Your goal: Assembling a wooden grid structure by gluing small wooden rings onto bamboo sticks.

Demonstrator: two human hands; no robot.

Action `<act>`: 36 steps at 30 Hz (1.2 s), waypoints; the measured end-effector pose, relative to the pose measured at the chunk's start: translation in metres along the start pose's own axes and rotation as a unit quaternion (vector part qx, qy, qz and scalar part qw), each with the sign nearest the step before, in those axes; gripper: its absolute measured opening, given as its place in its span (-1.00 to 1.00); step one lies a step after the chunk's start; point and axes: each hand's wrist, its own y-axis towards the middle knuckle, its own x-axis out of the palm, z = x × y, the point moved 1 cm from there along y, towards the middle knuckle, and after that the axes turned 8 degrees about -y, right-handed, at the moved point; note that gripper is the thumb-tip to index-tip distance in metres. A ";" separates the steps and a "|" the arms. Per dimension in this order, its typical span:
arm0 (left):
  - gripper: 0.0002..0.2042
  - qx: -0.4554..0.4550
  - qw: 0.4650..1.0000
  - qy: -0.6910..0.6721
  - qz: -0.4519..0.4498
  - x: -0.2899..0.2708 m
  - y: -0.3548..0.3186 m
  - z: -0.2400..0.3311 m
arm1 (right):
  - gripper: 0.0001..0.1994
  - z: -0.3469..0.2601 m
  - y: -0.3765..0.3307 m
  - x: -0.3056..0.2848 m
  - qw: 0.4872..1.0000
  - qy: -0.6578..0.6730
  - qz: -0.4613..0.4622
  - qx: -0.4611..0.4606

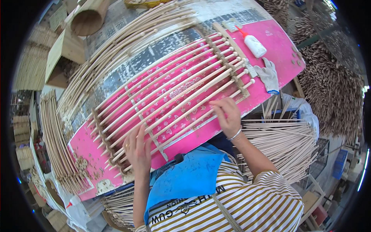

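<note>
Wooden rods (176,83) with round knobs at their right ends lie side by side on a pink board (284,42). They pass through two rows of brown wooden rings, a right row (220,56) and a left row (101,133). My left hand (138,150) rests over the near rods beside the left row, its fingers stretched and apart. At the nearest rod, right of the middle, is my right hand (228,116), its thumb and fingers bent around that rod; the fingertips partly hide the contact. A flat wooden strip (232,44) lies along the knobbed ends.
A white glue bottle (255,46) with a red tip and a white glove (266,75) lie right of the rods. Loose rods (276,149) fill a crate at my right. More knobbed rods (112,50) lie along the far side. Loose rings (81,164) sit at the board's left end.
</note>
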 end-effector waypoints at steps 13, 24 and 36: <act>-0.42 0.038 0.995 -0.024 -0.091 0.018 0.036 0.007 | -0.89 0.028 -0.010 -0.017 0.997 -0.011 0.022 0.072; -0.51 -0.026 0.982 -0.096 -0.161 0.020 0.048 0.006 | -0.88 0.028 -0.003 -0.015 0.997 -0.005 0.020 0.073; -0.68 -0.057 0.981 -0.097 -0.156 0.025 0.050 0.007 | -0.88 0.027 0.000 -0.013 0.996 0.011 0.001 0.086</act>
